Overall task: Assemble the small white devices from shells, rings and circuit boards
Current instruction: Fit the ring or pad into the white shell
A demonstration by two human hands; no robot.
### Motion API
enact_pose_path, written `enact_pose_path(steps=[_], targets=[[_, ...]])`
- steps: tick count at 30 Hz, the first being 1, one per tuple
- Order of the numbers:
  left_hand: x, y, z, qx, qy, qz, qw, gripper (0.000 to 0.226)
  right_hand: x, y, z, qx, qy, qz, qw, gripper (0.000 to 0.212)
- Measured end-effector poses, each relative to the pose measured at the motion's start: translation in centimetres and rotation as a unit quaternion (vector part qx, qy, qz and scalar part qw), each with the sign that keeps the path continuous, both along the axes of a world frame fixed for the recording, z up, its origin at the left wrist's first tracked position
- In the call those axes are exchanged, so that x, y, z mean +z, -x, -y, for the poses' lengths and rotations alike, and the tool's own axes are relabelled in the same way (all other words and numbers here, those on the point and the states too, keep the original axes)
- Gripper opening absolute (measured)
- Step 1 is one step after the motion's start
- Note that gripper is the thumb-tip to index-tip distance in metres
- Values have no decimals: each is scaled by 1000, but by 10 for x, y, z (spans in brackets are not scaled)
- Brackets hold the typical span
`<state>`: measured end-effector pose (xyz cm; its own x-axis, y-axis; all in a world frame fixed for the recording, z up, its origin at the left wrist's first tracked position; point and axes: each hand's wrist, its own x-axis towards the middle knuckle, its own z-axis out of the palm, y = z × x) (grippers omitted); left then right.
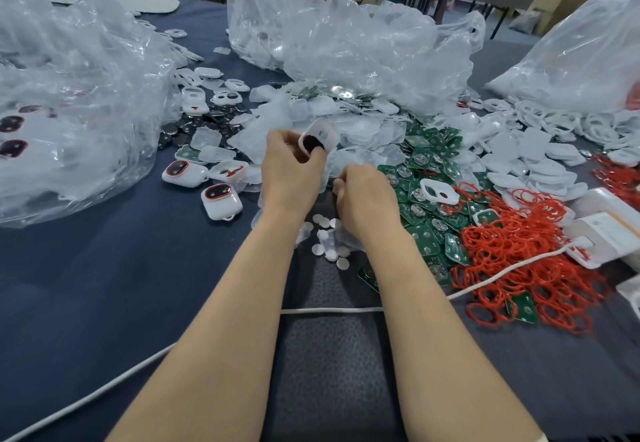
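Item: white shell [318,137], pinched in left hand [289,168], long axis running 1 to 7 o'clock. Right hand [363,199], curled, contents hidden, lies at 4 o'clock of it. Circuit boards [426,178] heap at its 3 o'clock, red rings [512,254] beyond: uncountable. Finished devices [221,201] at 9 o'clock on the desk [104,286]: three.

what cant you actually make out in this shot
- Head view: what the right hand holds, if anything; its fingers curl away from the camera.
- Head view: contents of the plastic bags; crinkled film blurs them.
- Head view: inside of the white shell in the left hand; fingers cover it.
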<state>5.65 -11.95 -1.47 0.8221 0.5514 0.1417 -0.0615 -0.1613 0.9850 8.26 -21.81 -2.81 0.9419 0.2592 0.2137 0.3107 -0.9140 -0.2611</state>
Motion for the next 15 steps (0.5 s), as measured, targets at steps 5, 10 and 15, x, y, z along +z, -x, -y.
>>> enact_pose_path(steps=[5,10,15], targets=[[0,0,-3,-26,-2,23,999,2,9,1,6,-6,-222,35,974,22],[1,0,-1,-58,-58,19,996,14,20,-4,18,-47,-470,-34,881,9],[-1,0,-1,-30,-98,-1,995,16,23,-3,21,4,-535,-64,842,15]])
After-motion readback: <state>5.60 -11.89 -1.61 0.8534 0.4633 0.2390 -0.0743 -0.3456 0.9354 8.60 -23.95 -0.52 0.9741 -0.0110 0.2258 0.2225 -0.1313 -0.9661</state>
